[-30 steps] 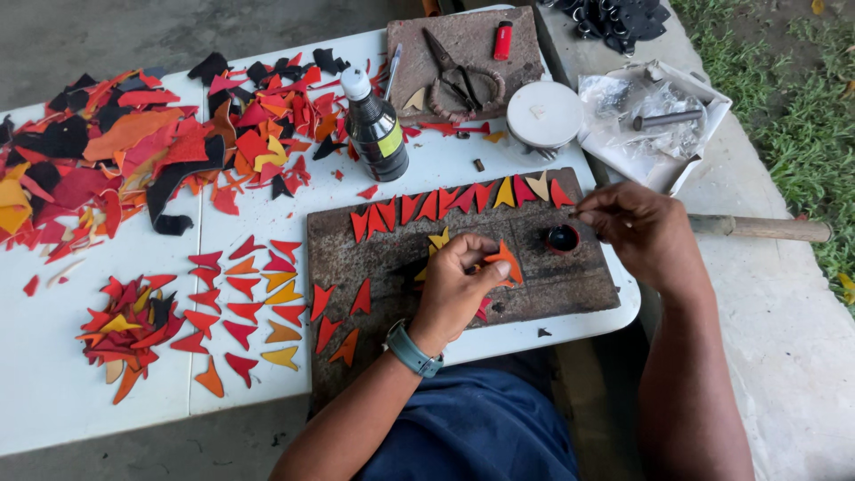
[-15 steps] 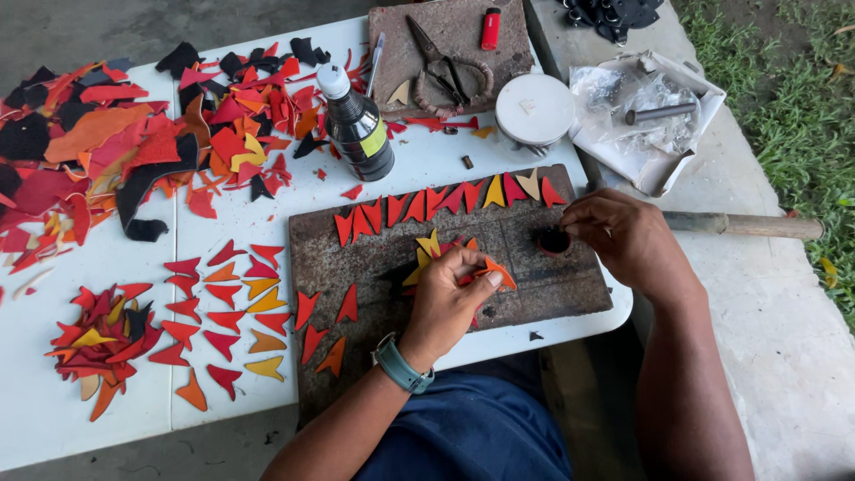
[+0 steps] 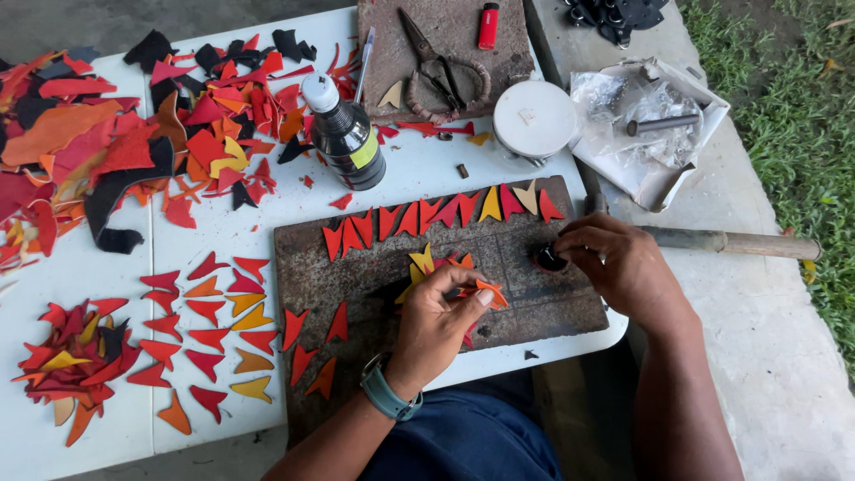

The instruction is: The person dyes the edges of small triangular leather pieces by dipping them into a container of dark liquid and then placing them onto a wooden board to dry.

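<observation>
My left hand [image 3: 441,313] pinches a small orange pointed leather piece [image 3: 492,294] over a dark stone slab [image 3: 356,276]. My right hand [image 3: 614,263] rests at the slab's right end, fingers closed around a small black round object [image 3: 549,259]. A row of red, orange and yellow pointed pieces [image 3: 436,216] lines the slab's far edge. Several more pieces [image 3: 313,347] lie on its near left part, and a few yellow and orange ones [image 3: 426,262] sit just beyond my left hand.
A dark bottle with a white cap [image 3: 346,134] stands behind the slab. Scissors [image 3: 436,62] and a red lighter [image 3: 487,25] lie on a second slab. A white round lid [image 3: 534,118], a wooden handle [image 3: 730,242], scrap piles [image 3: 116,142] and sorted pieces [image 3: 214,338] surround them.
The view has drifted so the table sits lower and to the right. My left hand still holds the orange piece; my right hand stays at the small black object.
</observation>
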